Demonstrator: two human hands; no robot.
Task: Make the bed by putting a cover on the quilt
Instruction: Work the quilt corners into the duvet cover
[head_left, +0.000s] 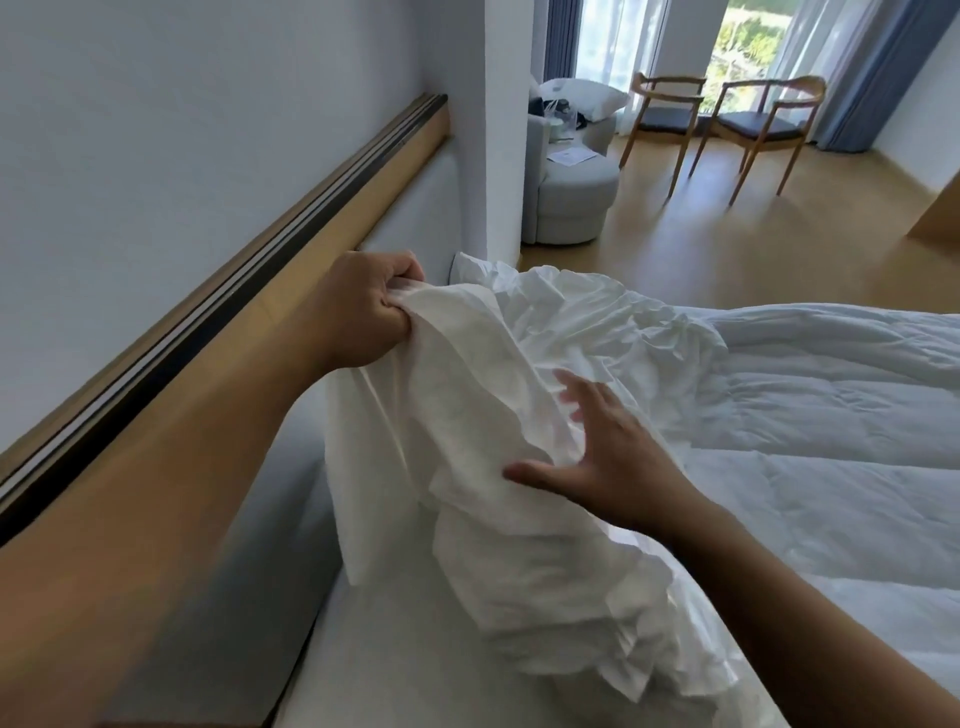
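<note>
The left hand (363, 306) clenches a raised edge of the crumpled white fabric cover (483, 374) beside the wooden wall rail (384, 176). The right hand (608, 457), fingers spread loose and blurred, touches its folds. The cover hides part of the white padded quilt (831, 415), cut off at right. Print on a distant paper sheet (569, 156) is unreadable.

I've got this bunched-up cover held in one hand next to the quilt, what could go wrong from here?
1. Only your left hand grips the cover; your right hand lies open against it, so the fabric may slip or sag.
2. The cover is heavily crumpled, so you could pick the wrong edge and twist it.
3. The quilt lies rumpled on the bed and might bunch up inside.
</note>
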